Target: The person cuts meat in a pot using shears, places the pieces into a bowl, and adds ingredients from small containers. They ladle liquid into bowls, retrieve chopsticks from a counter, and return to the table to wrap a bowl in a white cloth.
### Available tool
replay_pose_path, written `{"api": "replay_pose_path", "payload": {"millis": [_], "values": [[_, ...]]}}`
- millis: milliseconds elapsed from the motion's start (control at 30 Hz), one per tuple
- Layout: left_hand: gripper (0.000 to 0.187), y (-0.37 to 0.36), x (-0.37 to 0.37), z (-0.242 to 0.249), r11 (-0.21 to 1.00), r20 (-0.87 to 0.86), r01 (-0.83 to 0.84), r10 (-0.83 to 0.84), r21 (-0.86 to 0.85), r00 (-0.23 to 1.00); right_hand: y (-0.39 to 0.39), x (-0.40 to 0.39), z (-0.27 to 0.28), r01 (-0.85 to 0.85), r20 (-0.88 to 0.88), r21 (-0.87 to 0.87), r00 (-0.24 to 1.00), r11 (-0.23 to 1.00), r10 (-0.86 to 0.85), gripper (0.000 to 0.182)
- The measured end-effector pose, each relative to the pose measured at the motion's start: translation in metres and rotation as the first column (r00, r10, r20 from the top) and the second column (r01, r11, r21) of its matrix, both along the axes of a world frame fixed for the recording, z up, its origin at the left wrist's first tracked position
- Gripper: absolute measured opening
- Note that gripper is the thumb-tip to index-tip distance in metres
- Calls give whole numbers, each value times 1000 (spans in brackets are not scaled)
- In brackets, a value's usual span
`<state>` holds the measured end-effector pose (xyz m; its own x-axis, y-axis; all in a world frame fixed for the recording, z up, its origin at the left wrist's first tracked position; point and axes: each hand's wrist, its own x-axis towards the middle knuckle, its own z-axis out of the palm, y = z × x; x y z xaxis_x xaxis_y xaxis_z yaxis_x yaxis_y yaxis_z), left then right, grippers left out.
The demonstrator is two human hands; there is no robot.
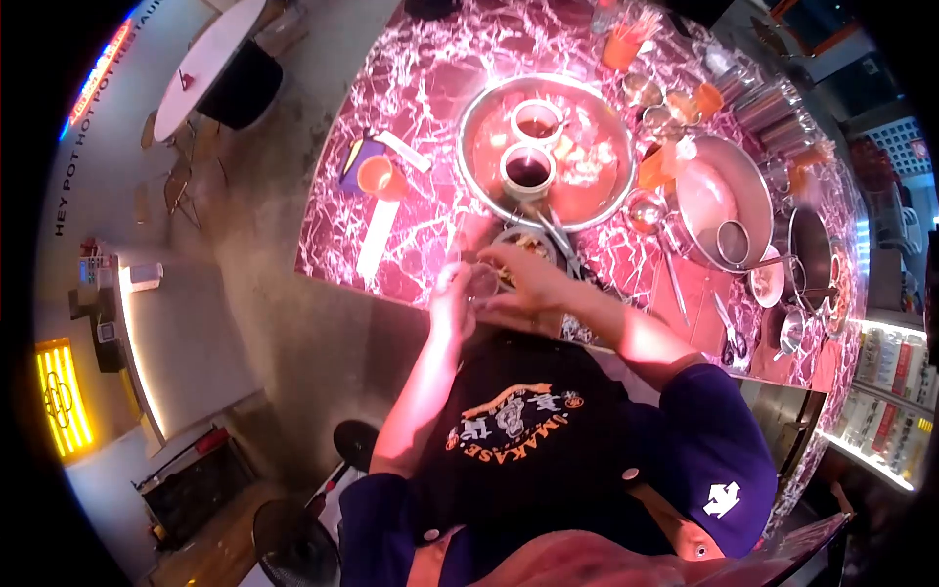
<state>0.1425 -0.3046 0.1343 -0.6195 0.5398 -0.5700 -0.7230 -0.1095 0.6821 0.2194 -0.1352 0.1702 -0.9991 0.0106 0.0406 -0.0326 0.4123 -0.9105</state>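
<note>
Close to my body at the counter's front edge, my left hand (451, 296) is closed on the side of a small clear cup (482, 283). My right hand (533, 279) curls round the cup's other side, its thumb and fingers bent. What the cup contains, if anything, I cannot make out. Just beyond my right hand is a bowl of food (529, 242), partly covered by the fingers. A wide metal basin (470, 186) stands past it, with two round containers of dark liquid (529, 170) inside among pale pieces.
To the right stand a large metal pot (761, 181), a ladle (646, 212) and scissors (730, 333). An orange cup (376, 175) sits at the left beside a white strip (378, 240). Another orange cup (622, 51) holds sticks at the back. The marbled counter (411, 235) ends near my waist.
</note>
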Motion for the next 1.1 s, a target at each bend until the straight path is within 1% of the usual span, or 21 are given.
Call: {"api": "replay_pose_path", "payload": {"millis": [33,67,100,133,167,200,267,333,367,400,600,667,700,733,800,900,933,1000,1033,1067,1100], "values": [[8,4,-2,3,999,50,-48,48,8,998,18,-6,12,32,70,-10,997,999,-31,54],[8,4,-4,2,999,65,-52,53,-7,997,41,-17,-11,191,54,20,980,981,-192,46],[7,5,-7,1,998,78,-58,58,2,995,73,-32,-43,430,177,-99,895,897,-409,42],[6,8,-10,-1,998,90,-67,65,13,994,108,-51,-50,647,88,-127,762,752,-641,39],[6,6,-13,-9,994,100,-90,83,63,992,152,-62,-78,743,-93,248,657,622,-748,40],[6,1,-18,-26,994,110,-96,90,52,990,185,-74,-78,817,187,-41,572,575,-799,57],[8,-9,-27,-59,978,144,-91,64,190,988,255,-102,-147,862,62,123,488,492,-871,56],[11,0,-25,-41,988,94,-133,125,78,988,290,-128,-184,798,-5,142,592,586,-806,60],[13,5,-26,-38,982,113,-188,185,18,976,298,-141,-190,744,257,-148,665,652,-701,50],[14,7,-26,-37,970,129,-240,243,-42,961,298,-150,-183,740,390,-67,637,669,-665,41],[19,19,-36,-49,977,51,-162,171,-139,984,287,-173,-169,642,279,26,731,766,-622,29],[20,27,-45,-51,966,-24,-122,119,-228,993,296,-175,-164,430,-23,256,898,866,-439,25],[20,36,-48,-51,951,-171,-131,84,-282,982,303,-176,-159,331,13,301,936,894,-351,21],[20,43,-51,-51,950,-173,-122,73,-288,982,305,-174,-156,341,13,294,933,893,-360,21],[21,55,-60,-48,954,-323,-128,34,-272,946,307,-172,-152,282,-17,500,948,819,-317,21],[21,70,-70,-50,953,-311,-147,60,-265,949,304,-169,-139,219,219,498,905,839,-366,20],[22,76,-74,-52,960,-306,-150,73,-236,949,303,-169,-146,228,214,494,904,839,-371,20],[22,86,-80,-51,958,-304,-145,66,-247,950,297,-164,-173,505,8,298,847,810,-531,22],[23,90,-84,-50,962,-255,-133,70,-239,964,296,-162,-182,515,6,292,842,806,-540,22],[25,95,-87,-47,965,-205,-122,74,-233,976,291,-161,-184,668,221,-23,729,744,-648,22],[25,105,-88,-45,966,-198,-153,112,-208,974,287,-159,-187,787,459,-292,614,544,-642,23]]}}
